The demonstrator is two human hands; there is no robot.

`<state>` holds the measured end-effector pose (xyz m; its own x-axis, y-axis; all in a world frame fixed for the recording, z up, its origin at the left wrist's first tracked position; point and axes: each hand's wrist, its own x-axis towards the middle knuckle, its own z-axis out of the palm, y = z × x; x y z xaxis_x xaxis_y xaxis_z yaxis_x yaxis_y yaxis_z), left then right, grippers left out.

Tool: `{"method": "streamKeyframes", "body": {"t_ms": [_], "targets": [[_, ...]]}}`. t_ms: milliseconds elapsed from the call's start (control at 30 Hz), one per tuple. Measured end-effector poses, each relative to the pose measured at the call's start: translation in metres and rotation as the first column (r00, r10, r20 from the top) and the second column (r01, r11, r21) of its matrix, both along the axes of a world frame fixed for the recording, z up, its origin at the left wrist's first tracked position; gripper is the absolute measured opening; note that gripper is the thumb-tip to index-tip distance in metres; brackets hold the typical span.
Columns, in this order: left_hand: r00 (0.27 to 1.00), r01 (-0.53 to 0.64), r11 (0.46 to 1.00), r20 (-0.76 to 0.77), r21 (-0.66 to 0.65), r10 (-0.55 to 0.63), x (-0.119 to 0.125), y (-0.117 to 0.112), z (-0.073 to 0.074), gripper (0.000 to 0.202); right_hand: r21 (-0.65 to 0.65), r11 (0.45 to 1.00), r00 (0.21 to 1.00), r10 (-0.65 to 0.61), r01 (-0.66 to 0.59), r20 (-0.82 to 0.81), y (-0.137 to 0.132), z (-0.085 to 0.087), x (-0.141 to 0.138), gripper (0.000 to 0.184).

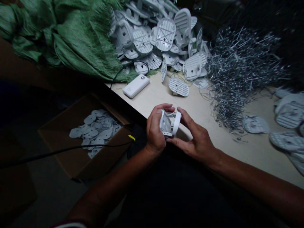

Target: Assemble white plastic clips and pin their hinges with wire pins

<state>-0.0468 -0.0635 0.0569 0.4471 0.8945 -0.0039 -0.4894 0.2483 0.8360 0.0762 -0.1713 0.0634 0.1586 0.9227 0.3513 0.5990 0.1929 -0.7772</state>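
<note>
Holding a white plastic part (170, 123) between them, the left hand (155, 130) curls its fingers closed around the part's left side while the right hand (198, 139) pinches its right edge with thumb and fingertips, both just above the near edge of the pale table (237, 148). Behind lie a heap of white plastic pieces (161, 38), a tangle of wire clips (237, 72), a white power bank (136, 85) and a green sack (78, 38); a cardboard box (78, 158) of flat pieces sits below left.

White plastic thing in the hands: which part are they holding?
Both hands, left and right, hold the white plastic piece by its opposite edges.
</note>
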Motion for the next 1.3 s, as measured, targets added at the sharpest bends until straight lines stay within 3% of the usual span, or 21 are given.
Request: {"method": "streamKeyframes", "body": {"t_ms": [533, 667, 900, 1067, 1200, 1300], "targets": [[0.99, 0.042, 0.992, -0.138, 0.116, -0.026, -0.011, 0.025, 0.002, 0.029, 0.034, 0.998, 0.98, 0.066, -0.061, -0.189, 0.027, -0.012, -0.004, 0.109], [0.996, 0.022, 0.998, -0.089, 0.064, -0.016, -0.011, 0.026, 0.001, 0.031, 0.021, 0.994, 0.958, 0.11, -0.108, -0.264, 0.032, -0.011, -0.004, 0.107], [0.999, 0.014, 1.0, 0.042, -0.014, -0.013, 0.003, 0.029, -0.009, 0.041, 0.041, 0.997, 0.972, 0.08, -0.073, -0.22, 0.035, -0.016, 0.005, 0.106], [0.992, 0.064, 0.996, -0.116, 0.064, -0.057, 0.002, 0.039, -0.029, 0.041, -0.002, 0.986, 0.986, 0.165, -0.165, 0.0, 0.034, -0.013, 0.032, 0.101], [0.953, 0.132, 0.971, -0.294, 0.201, -0.069, -0.002, 0.053, -0.047, 0.049, -0.105, 0.948, 0.923, 0.318, -0.302, 0.215, 0.042, -0.011, 0.056, 0.096], [0.911, 0.254, 0.918, -0.393, 0.303, -0.122, -0.003, 0.065, -0.054, 0.053, -0.235, 0.912, 0.87, 0.397, -0.337, 0.294, 0.052, -0.014, 0.074, 0.102]]}}
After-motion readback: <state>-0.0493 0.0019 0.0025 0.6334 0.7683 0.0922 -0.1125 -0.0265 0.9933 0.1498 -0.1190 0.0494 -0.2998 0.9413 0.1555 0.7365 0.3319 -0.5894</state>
